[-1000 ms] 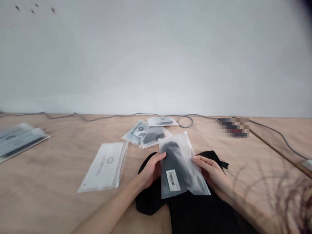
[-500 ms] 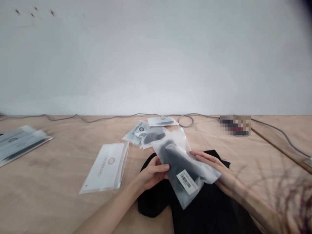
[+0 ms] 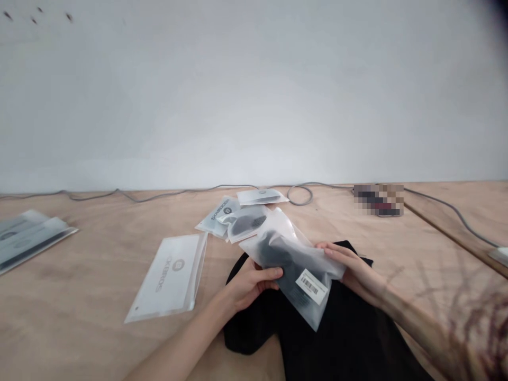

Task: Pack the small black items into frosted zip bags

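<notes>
Item: frosted plastic bag (image 3: 291, 270), dark soft contents inside, barcode label (image 3: 311, 286) on the upper face.
Long axis: diagonal, upper left to lower right; barcode end pointing toward lower right.
Position: between both hands, over black cloth (image 3: 349, 323); contact with the cloth unclear.
Left hand (image 3: 252, 286): narrow hold on the bag's left edge, thumb on top.
Right hand (image 3: 355, 272): narrow hold on the bag's upper right edge, fingers stretched across it.
Surface: light wooden tabletop (image 3: 79, 286), under the cloth.
Left of bag: flat white packet (image 3: 169, 278), lying tilted, just beside the cloth.
Beyond bag: overlapping pile of small packets (image 3: 242, 222), near the bag's upper end.
Far left: more flat packets (image 3: 27, 238), well apart.
Back edge: grey cable (image 3: 166, 194), looped near the pile.
Back right: pixelated object (image 3: 379, 200), too obscured to tell.
</notes>
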{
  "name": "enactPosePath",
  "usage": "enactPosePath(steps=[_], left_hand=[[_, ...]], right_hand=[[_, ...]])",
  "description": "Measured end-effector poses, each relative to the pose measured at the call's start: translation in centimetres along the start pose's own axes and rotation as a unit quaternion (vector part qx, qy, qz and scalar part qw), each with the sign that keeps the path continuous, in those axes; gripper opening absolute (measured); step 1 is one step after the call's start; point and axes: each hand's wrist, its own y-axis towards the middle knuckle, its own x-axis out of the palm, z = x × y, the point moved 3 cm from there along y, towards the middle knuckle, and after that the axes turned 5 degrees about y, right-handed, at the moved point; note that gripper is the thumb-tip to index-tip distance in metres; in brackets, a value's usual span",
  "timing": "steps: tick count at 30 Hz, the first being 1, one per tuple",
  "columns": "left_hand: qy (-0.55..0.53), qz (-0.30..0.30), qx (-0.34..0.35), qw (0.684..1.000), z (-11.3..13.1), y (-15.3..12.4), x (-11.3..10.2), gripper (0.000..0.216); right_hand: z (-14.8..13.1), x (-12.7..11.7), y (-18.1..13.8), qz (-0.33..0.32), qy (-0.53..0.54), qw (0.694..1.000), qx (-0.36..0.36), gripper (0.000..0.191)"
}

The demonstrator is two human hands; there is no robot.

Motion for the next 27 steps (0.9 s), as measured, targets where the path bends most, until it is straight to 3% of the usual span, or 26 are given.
enactPosePath(steps=[8, 13, 27], left_hand=[[0.052, -0.024, -0.046, 0.997, 0.4, -0.7, 0.6, 0.043], [0.058, -0.024, -0.057, 0.996, 0.7, -0.9, 0.8, 0.033], [0.041, -0.034, -0.055, 0.997, 0.4, -0.5, 0.3, 0.039]], right_hand=[[0.8, -1.2, 1.0, 0.069, 0.092, 0.993, -0.010, 0.020], [1.3, -0.7, 1.0, 0.062, 0.082, 0.995, 0.007, 0.023], [1.4, -0.5, 0.9, 0.053, 0.073, 0.996, 0.005, 0.025]])
